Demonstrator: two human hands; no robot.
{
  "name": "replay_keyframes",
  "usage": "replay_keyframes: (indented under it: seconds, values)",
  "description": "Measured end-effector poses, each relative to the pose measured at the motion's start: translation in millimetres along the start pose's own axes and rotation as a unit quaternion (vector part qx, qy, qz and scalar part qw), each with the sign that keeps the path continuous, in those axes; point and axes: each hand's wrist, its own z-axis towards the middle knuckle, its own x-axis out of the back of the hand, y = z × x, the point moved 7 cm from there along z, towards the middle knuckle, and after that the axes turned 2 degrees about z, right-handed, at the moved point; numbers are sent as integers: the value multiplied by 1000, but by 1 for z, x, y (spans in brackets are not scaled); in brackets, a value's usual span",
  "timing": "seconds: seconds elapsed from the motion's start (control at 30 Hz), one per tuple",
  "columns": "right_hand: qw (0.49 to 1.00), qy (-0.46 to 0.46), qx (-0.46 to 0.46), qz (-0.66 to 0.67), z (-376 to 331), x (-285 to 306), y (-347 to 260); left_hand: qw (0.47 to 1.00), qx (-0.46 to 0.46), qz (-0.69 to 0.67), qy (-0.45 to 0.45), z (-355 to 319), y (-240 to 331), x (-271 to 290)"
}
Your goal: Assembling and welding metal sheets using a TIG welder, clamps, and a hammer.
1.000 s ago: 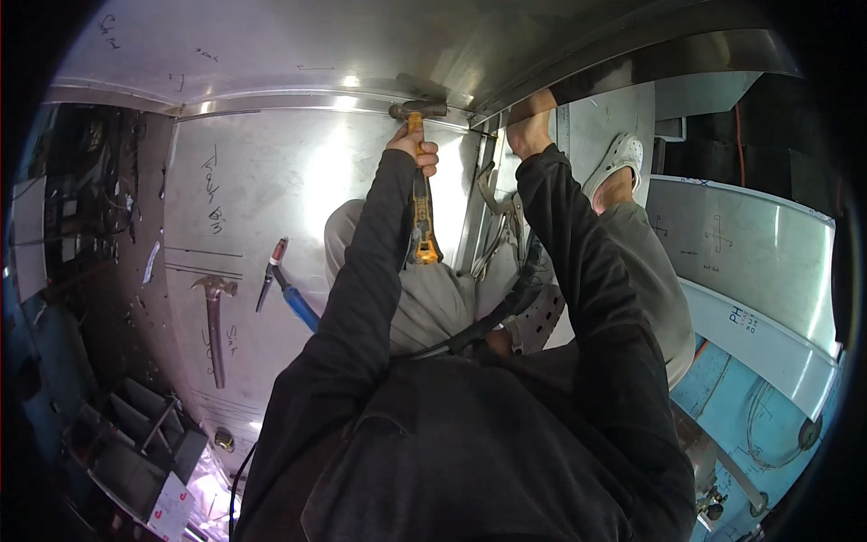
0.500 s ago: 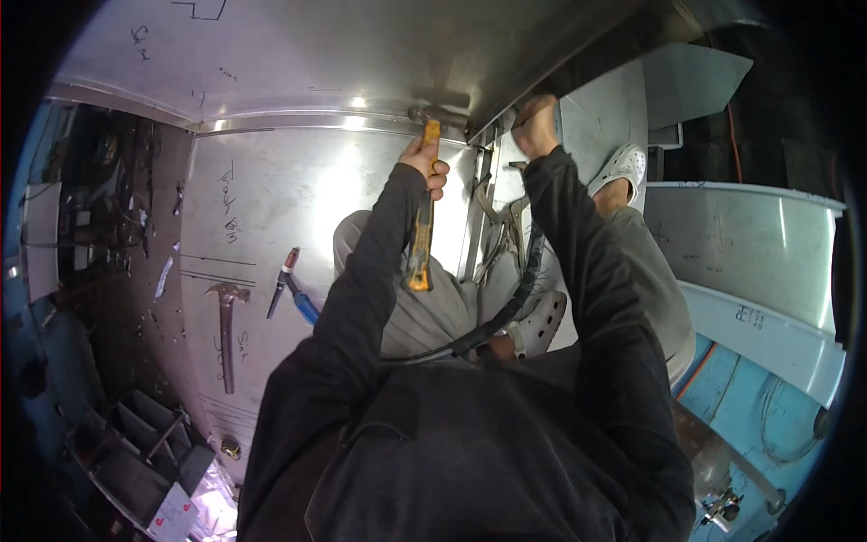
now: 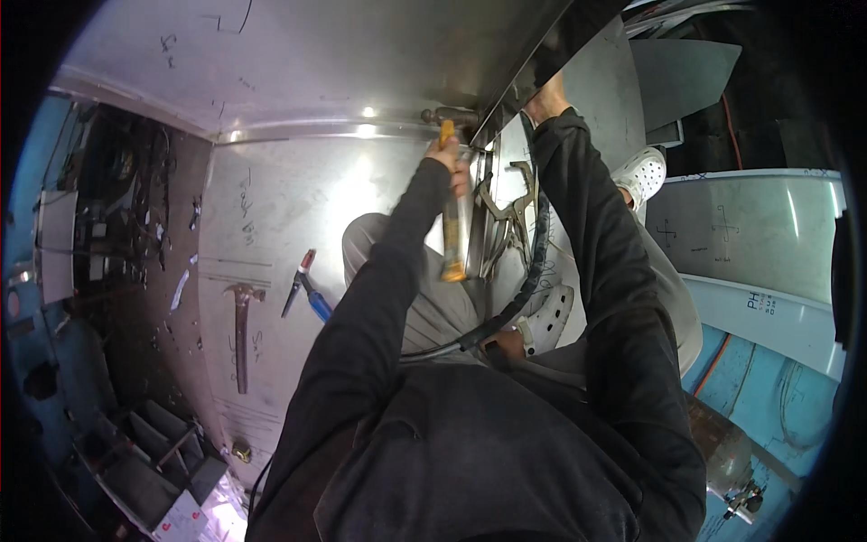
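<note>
My left hand (image 3: 450, 166) is closed round the yellow and black handle of a ball-peen hammer (image 3: 453, 226). The hammer's metal head is close to the upright sheet-metal panel (image 3: 316, 54), near the corner; whether it touches cannot be told. My right hand (image 3: 547, 99) is at the side panel's right edge, its fingers partly hidden. Between my arms, locking clamps (image 3: 517, 208) grip near the metal edge. A black hose (image 3: 515, 303) curves past them over my lap.
On the metal sheet (image 3: 280, 194) to the left lie a welding torch (image 3: 307, 285) and a claw hammer (image 3: 242, 334). A grey divided box (image 3: 163, 443) stands at lower left. Bent metal pieces (image 3: 750, 226) and a gas cylinder (image 3: 722, 443) are on the right.
The hammer in my left hand has shifted slightly right, its head closer to the side panel. My right hand has moved a little farther up along that panel. The whole view has shifted slightly.
</note>
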Motion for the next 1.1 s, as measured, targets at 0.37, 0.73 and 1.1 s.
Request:
replay_keyframes:
  seconds: [0.37, 0.73, 1.1]
  values:
    - [996, -2, 48, -72, -13, -11, -13, 972, -136, 186, 41, 3, 12, 21]
    - [974, -69, 215, 16, -118, -158, -237, 823, -546, 157, -17, -146, 176, -98]
    - [981, -50, 185, -34, -111, -160, -245, 771, -622, 136, 0, -186, 234, -187]
